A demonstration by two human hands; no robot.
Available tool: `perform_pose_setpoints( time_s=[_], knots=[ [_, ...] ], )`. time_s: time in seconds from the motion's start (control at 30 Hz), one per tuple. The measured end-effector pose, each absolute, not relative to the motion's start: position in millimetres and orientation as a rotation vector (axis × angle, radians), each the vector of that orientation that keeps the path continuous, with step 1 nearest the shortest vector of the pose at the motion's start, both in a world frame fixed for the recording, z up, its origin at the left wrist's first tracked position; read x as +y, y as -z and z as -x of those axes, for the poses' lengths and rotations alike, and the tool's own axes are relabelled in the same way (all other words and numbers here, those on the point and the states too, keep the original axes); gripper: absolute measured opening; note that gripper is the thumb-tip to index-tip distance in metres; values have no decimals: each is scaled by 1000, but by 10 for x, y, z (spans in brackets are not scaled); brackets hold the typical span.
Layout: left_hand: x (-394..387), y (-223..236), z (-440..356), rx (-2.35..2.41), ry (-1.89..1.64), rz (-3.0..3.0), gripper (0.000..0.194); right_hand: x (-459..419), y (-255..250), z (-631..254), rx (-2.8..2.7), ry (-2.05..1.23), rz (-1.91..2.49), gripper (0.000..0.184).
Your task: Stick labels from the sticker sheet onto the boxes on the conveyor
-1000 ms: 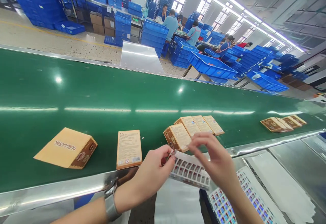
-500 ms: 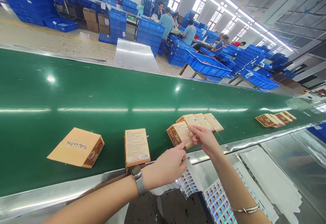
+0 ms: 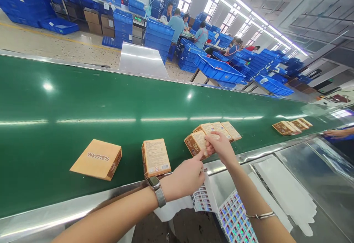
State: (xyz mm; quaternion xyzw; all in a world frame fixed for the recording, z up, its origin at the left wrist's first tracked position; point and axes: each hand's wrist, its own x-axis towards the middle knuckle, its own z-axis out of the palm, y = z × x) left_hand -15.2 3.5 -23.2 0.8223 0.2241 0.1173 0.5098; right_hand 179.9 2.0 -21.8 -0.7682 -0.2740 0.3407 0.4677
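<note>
My left hand (image 3: pixel 184 178) is closed on a sticker sheet (image 3: pixel 203 198) that hangs below it in rows of small labels. Its index finger points up to the lower edge of a brown-and-tan box (image 3: pixel 191 145). Against that box's top face rests my right hand (image 3: pixel 219 145), fingertips pinched together; anything between them is hidden. Behind it, several similar boxes (image 3: pixel 228 130) lie overlapped in a row. Left of my hands, another box (image 3: pixel 156 156) lies with its printed text up. Further left is a box with a pointed flap (image 3: pixel 98 158).
A green conveyor belt (image 3: pixel 124 103) carries the boxes, with more boxes (image 3: pixel 291 126) at far right. Shiny sticker sheets (image 3: pixel 236 219) and white backing paper (image 3: pixel 290 193) lie on the metal table. A co-worker's hand (image 3: pixel 333 134) shows at the right edge. Blue crates stand beyond.
My right hand has left the sticker sheet and come to the box, a small pale piece at its fingertips half a second ago. The sheet swung downward. The two left boxes shifted right.
</note>
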Motion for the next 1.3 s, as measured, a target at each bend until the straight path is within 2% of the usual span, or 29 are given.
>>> perform_pose_setpoints(
  time_s=[0.17, 0.3, 0.5, 0.6, 0.63, 0.7, 0.8, 1.03, 1.1, 1.17, 1.23, 1.3],
  knots=[
    [-86, 8, 405, 577, -276, -1982, 20, 26, 198, -1905, -665, -845, 1889, 39],
    [-197, -96, 744, 575, -252, -1854, 28, 54, 184, -2007, -693, -802, 1913, 42],
    [-202, 81, 1134, 687, -371, -1544, 25, -58, -16, -1748, -841, -665, 1909, 24],
    [-171, 137, 1249, 776, -429, -1457, 25, -308, -150, -1245, -1112, -710, 1820, 26],
    [-165, 140, 1272, 783, -443, -1434, 25, -397, -181, -1061, -1382, -699, 1745, 24],
    [-162, 132, 1299, 789, -461, -1420, 25, -537, -214, -741, -1767, -597, 1595, 17],
    [-173, 114, 1300, 800, -466, -1488, 26, -618, -203, -487, -1988, -406, 1502, 10],
    [-195, 145, 1239, 719, -425, -1507, 20, -621, -142, -572, -1934, -477, 1619, 6],
    [-198, 146, 1211, 696, -420, -1476, 19, -632, -135, -616, -1846, -573, 1665, 17],
    [-197, 141, 1174, 679, -419, -1454, 18, -638, -129, -647, -1806, -656, 1665, 18],
    [-191, 139, 1128, 698, -422, -1451, 18, -642, -123, -652, -1830, -592, 1618, 10],
    [-182, 142, 1078, 745, -429, -1456, 22, -662, -123, -628, -1881, -366, 1546, 8]
  ],
)
